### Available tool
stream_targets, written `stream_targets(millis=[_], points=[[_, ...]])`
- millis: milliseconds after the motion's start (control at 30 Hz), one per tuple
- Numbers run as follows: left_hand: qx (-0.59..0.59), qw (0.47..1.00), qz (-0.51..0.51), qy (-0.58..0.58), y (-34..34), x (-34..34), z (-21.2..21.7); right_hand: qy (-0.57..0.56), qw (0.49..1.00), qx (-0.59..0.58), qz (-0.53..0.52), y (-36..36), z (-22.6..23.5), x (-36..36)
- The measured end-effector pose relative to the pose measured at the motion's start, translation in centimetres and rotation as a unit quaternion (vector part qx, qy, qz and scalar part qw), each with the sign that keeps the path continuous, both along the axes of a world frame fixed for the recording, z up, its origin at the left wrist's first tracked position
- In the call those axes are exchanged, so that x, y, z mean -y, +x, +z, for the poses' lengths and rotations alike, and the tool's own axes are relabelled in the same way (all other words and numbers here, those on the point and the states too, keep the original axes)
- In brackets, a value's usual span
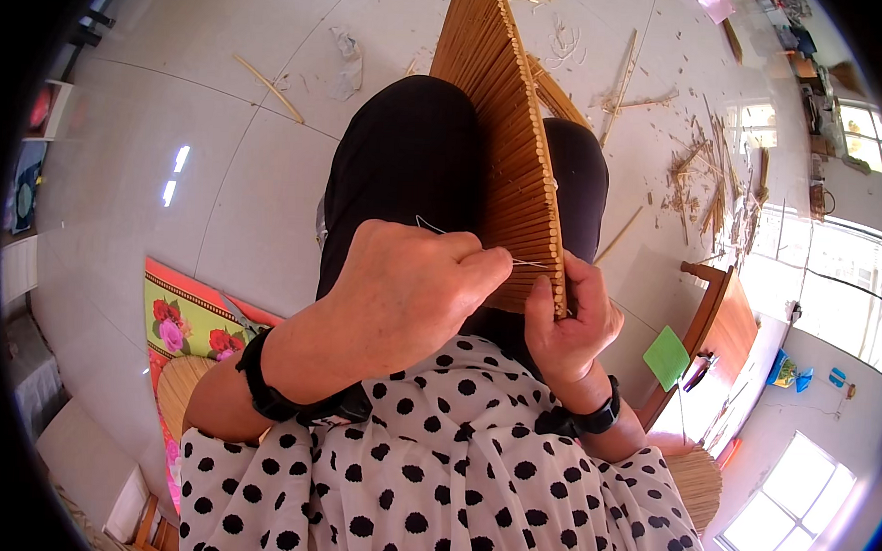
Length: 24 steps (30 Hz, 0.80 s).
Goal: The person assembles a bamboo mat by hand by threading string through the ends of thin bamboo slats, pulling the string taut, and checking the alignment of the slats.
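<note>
Bamboo slat mat (504, 132) is laid across the lap, long axis running far to near; its near edge is pinched by the right hand (571, 319). Left hand (407, 284), just left of it, is closed on a thin thread (433, 227). A green card (666, 356) is seen at right; a floral cloth (192, 325) at left.

The scene is brightly lit by daylight from the windows (792, 511) at the right and lower right, which are overexposed to near white. Glare patches reflect off the pale tiled floor (221, 171) at left. Shadows are soft. Fisheye distortion bends straight lines toward the rim; a black vignette encloses the frame. Central focus is sharp; edges soften.
</note>
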<state>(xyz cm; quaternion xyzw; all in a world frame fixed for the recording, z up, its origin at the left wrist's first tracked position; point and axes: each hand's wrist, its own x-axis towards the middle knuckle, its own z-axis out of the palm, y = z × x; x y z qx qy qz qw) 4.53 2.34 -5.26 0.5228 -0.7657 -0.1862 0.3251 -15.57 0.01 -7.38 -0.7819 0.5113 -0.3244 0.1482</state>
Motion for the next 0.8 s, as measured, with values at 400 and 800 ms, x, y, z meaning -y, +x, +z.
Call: stream_targets(millis=[400, 800], points=[[-0.008, 1.000, 0.002, 0.008, -0.48, 0.11, 0.13, -0.005, 1.000, -0.004, 0.008, -0.03, 0.30, 0.15], [-0.004, 1.000, 0.002, 0.004, -0.46, 0.10, 0.12, -0.009, 1.000, 0.008, 0.009, -0.11, 0.12, 0.20]])
